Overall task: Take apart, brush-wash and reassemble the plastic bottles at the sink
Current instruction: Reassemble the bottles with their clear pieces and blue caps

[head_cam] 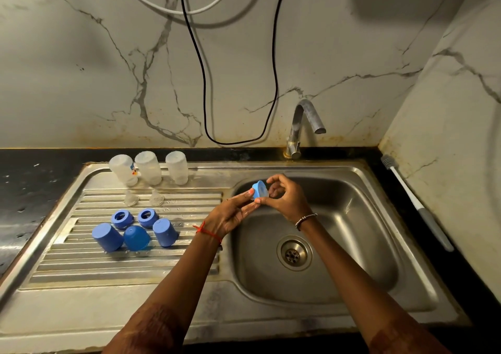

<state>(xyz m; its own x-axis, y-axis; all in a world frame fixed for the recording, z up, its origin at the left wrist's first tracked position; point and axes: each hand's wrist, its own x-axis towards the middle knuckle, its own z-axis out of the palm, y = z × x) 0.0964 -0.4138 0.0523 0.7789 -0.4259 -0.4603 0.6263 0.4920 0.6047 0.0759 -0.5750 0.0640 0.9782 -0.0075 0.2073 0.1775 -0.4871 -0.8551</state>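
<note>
Flanking steel sink [360,207]; veined marble walls [89,82]

Both arms reach forward, left hand [233,215] and right hand [286,199] meeting, fingers [275,178] pinching one blue ring [259,189].

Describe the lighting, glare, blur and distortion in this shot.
Head view: dim, warm light, with soft glare on the sink wall. Head view: wide-angle distortion bows the counter edges. Head view: the left hand and right hand pinching the blue ring look slightly soft; the bottles are clearer.
</note>
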